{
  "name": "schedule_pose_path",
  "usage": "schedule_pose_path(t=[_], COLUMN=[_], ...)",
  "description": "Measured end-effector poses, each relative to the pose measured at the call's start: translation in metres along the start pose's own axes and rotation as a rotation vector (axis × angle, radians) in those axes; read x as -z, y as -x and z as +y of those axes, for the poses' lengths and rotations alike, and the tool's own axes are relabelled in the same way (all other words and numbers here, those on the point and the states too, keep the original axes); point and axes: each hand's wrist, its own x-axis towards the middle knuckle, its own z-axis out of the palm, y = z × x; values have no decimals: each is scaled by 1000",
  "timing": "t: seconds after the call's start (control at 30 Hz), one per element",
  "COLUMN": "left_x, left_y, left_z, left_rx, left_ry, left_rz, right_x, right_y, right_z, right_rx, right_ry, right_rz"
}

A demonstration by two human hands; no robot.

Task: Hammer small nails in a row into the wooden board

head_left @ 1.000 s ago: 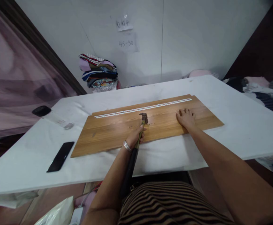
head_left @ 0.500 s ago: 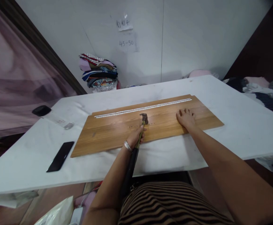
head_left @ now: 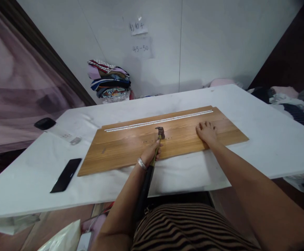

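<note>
My left hand [head_left: 152,153] is closed around a claw hammer [head_left: 147,179], gripping it just below its head. The dark lower handle runs back along my forearm toward my body. The hammer head sits over the middle of a wood-grain board [head_left: 123,148], beside a row of small dark dots [head_left: 169,138] that may be nails or holes; contact with the surface cannot be made out. Toward the board's right part, my right hand [head_left: 207,132] rests on it with fingers apart and nothing in them. Two white strips with markings [head_left: 157,121] lie along the far side of the board.
The board lies on a white-covered table [head_left: 188,177]. A black phone-like slab [head_left: 66,175] is at the left, with a clear plastic piece [head_left: 75,141] and a dark rounded object [head_left: 45,123] beyond. Folded cloths [head_left: 111,82] are stacked by the wall.
</note>
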Motion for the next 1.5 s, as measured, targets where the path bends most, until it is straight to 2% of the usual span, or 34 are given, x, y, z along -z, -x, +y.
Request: schedule_pose_path(t=[0.53, 1.5], left_x=[6, 4], left_y=[-6, -4], left_z=[-7, -7], left_rx=[-52, -28], left_ry=[29, 32], left_rz=[-49, -19], right_x=[0, 2], right_y=[1, 0], right_z=[0, 0], right_rx=[3, 0], right_ry=[-6, -14], right_rz=[0, -18])
